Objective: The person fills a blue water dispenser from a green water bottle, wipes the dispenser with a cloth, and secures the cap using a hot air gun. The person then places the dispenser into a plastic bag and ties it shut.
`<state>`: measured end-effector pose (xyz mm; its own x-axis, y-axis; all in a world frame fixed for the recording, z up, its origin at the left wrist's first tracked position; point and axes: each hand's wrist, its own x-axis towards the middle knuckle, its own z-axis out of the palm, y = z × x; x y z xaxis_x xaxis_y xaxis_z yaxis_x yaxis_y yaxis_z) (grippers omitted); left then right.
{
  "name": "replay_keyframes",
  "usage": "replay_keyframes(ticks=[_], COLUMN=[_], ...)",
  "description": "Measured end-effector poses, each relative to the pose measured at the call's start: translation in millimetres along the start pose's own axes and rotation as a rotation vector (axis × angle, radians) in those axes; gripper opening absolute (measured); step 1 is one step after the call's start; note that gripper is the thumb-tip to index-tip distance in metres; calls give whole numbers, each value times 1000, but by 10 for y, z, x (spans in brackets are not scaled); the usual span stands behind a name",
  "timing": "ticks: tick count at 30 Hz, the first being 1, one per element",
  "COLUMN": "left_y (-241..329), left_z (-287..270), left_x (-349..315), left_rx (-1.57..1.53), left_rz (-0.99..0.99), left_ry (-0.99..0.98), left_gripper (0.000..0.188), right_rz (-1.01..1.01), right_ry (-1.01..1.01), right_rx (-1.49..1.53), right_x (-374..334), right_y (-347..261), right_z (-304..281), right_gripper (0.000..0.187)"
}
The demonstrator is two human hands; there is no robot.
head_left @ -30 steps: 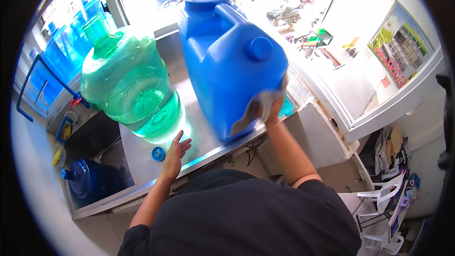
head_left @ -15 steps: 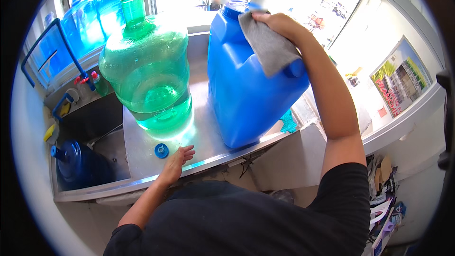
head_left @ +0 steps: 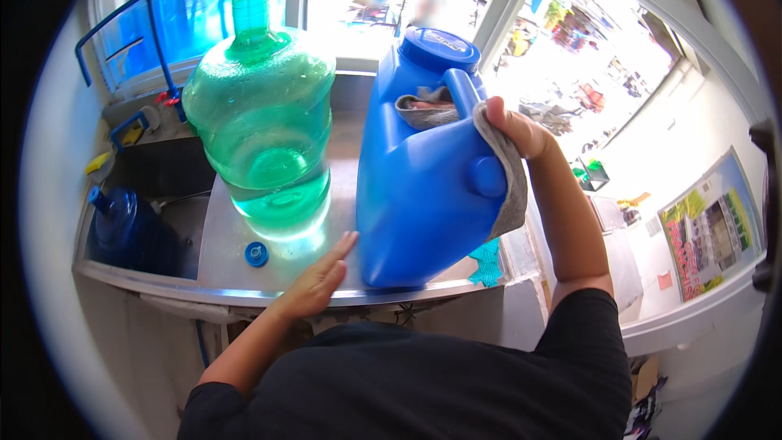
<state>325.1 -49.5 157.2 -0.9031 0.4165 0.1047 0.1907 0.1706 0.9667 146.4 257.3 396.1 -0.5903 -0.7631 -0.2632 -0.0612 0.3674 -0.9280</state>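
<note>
Head view: big blue opaque plastic jerrycan (head_left: 428, 191), boxy with rounded edges and sloped shoulders, sits on the shiny brushed-metal counter (head_left: 224, 273), base at the front edge, right of the green bottle. Wide ribbed blue screw cap (head_left: 440, 49) on top, moulded blue loop handle (head_left: 463, 91) beside it, smaller round blue cap (head_left: 489, 177) on the side.

Right hand (head_left: 519, 132): fingers curled through the handle opening, closed on a soft matte grey cloth (head_left: 510, 191) that wraps the handle and hangs down the jerrycan's right side; thumb straight, pointing up.

Left hand (head_left: 314, 287): holds nothing, fingers straight and close together, thumb apart, tips at the jerrycan's lower left side; contact or small gap, can't tell.

Tall translucent green bottle (head_left: 261, 118), glossy, round, narrow-necked, uncapped, clear liquid inside, stands left on the counter. Small round blue plastic cap (head_left: 256, 254) lies in front of it. Crinkled teal fabric (head_left: 486, 263) at the counter's right end, just beside the jerrycan. Dark blue round bottle (head_left: 134, 224) in the metal sink (head_left: 167, 159), far left.
</note>
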Motion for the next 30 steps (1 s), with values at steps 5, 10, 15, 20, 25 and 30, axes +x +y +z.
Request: replay_keyframes(ticks=[5, 10, 15, 20, 25, 30], left_y=[94, 56, 18, 42, 50, 68], left_z=[264, 383, 497, 416, 308, 334], left_x=[68, 66, 89, 67, 50, 47], left_rx=[-31, -23, -63, -8, -73, -76], left_rz=[-27, 13, 56, 64, -31, -24], left_ry=[41, 44, 103, 67, 14, 7], left_gripper=[68, 71, 73, 73, 75, 82], right_rz=[-236, -369, -173, -547, -988, -972], right_ry=[-180, -203, -189, 767, 801, 350], right_rx=[-62, 36, -138, 332, 529, -736], right_x=[66, -19, -22, -344, -244, -321], right_y=[71, 71, -80, 453, 758, -5], right_z=[-79, 97, 178, 771, 1319, 631], right_gripper=[63, 68, 59, 48, 63, 70])
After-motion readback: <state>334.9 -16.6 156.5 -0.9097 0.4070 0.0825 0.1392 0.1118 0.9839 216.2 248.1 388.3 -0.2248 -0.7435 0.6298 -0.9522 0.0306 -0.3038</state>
